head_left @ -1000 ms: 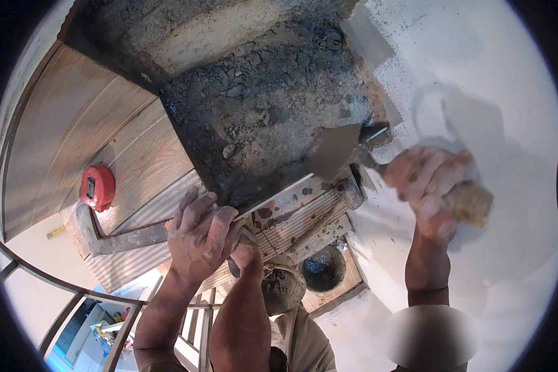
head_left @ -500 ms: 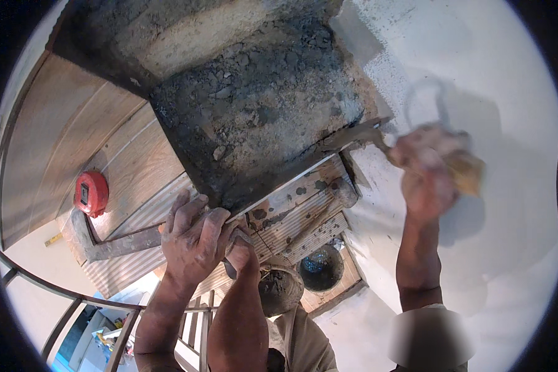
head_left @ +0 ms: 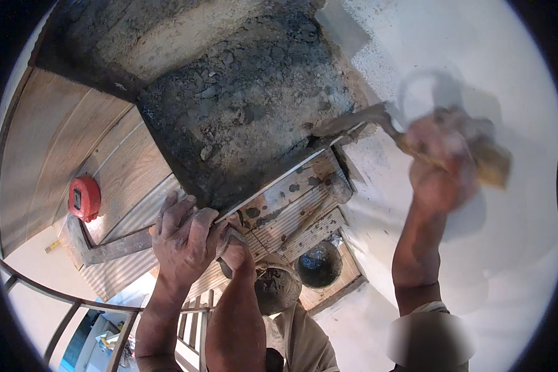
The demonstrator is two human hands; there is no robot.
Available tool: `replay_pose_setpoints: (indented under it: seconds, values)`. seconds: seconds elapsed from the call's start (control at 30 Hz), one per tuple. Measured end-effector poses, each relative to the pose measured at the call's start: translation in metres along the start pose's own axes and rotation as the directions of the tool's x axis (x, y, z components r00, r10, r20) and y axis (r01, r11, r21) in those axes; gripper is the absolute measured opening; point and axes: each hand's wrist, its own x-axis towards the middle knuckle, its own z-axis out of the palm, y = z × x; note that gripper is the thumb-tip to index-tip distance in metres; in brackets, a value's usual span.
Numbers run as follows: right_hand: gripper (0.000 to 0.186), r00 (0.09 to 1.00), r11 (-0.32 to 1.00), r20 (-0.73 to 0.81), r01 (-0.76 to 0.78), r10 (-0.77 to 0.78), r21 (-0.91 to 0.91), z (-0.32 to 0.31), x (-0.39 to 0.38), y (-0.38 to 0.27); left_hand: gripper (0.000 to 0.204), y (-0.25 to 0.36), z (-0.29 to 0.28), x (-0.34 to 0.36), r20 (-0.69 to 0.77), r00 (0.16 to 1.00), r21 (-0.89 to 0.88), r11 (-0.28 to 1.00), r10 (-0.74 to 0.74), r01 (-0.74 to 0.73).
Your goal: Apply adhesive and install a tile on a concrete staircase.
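My right hand (head_left: 440, 158), smeared by motion, is closed round the yellowish handle (head_left: 493, 162) of a trowel (head_left: 353, 121). Dark wet mortar covers the trowel's blade, which lies at the right end of a pale tile edge (head_left: 291, 173). Behind that edge is a step bed of rough grey mortar (head_left: 248, 105). Dusty with cement, my left hand (head_left: 183, 242) bends its fingers over the left end of the tile edge; its thumb is partly hidden. Close beside it is what looks like my bare foot (head_left: 234, 251) in a sandal.
On the wood-patterned tile at left sit a red tape measure (head_left: 84, 198) and a grey L-shaped bar (head_left: 115, 249). Two mortar-stained buckets, one nearer (head_left: 278, 290) and one farther (head_left: 319, 265), stand below. A metal railing (head_left: 74, 302) curves along the left; a white wall (head_left: 508, 260) rises at right.
My right hand and the trowel have shifted right and slightly away. My left hand keeps its place at the tile edge, while the whole view has slid a little.
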Motion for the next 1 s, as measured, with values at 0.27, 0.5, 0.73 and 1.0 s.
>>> replay_pose_setpoints:
  seconds: [0.27, 0.5, 0.73, 1.0]
  values:
    - [0.015, 0.983, 0.988, -0.126, -0.121, 0.133, 0.1, -0.006, -0.044, 0.031, 0.036, 0.004, -0.005, -0.002, 0.019, 1.0, 0.02, 1.0, -0.011, 0.011]
    - [0.027, 0.969, 0.987, 0.247, -0.059, 0.022, 0.147, -0.019, -0.047, 0.049, 0.036, 0.002, 0.001, 0.003, -0.022, 0.999, 0.0, 1.0, 0.027, -0.027]
    - [0.036, 0.963, 0.945, 0.235, -0.192, 0.129, 0.266, -0.006, -0.055, 0.049, 0.044, 0.003, -0.003, -0.001, 0.0, 0.999, 0.019, 0.999, 0.035, -0.035]
    - [0.054, 0.977, 0.98, -0.2, -0.109, 0.074, -0.169, -0.009, -0.14, 0.049, 0.039, -0.003, -0.006, 0.001, 0.09, 0.988, 0.081, 0.988, 0.126, -0.133]
